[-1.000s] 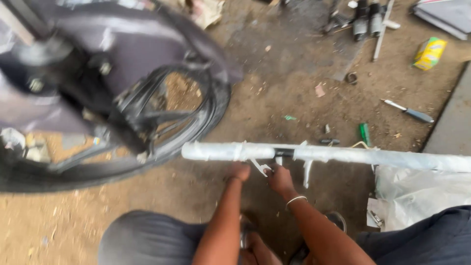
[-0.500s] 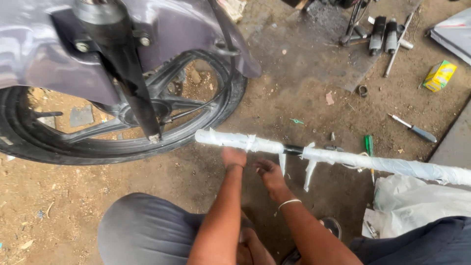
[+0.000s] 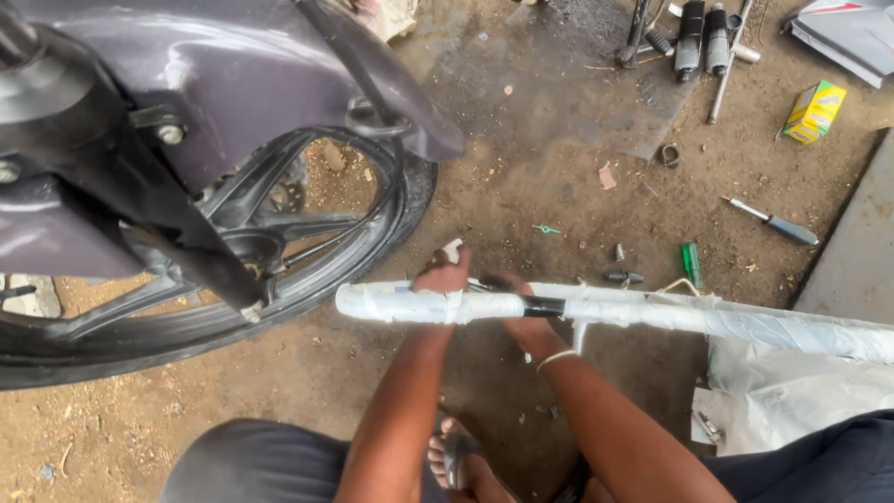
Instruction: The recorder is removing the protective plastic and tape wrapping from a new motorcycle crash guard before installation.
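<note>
The left hand (image 3: pixel 445 276) grips a long tube wrapped in white plastic (image 3: pixel 615 312) near its free end, pinching a strip of wrapping, while the right hand (image 3: pixel 520 307) closes on the tube just beside it at three o'clock, by a bare black patch. The tube's long axis runs from nine to three o'clock across both hands, the left nearer the end. A motorcycle wheel (image 3: pixel 279 270) stands at ten o'clock; a screwdriver (image 3: pixel 773 224) and a yellow box (image 3: pixel 814 112) lie at two.

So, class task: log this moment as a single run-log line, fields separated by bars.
left hand grips wrapped tube | right hand under tube at bare black gap | motorcycle wheel at left | screwdriver on ground
</note>
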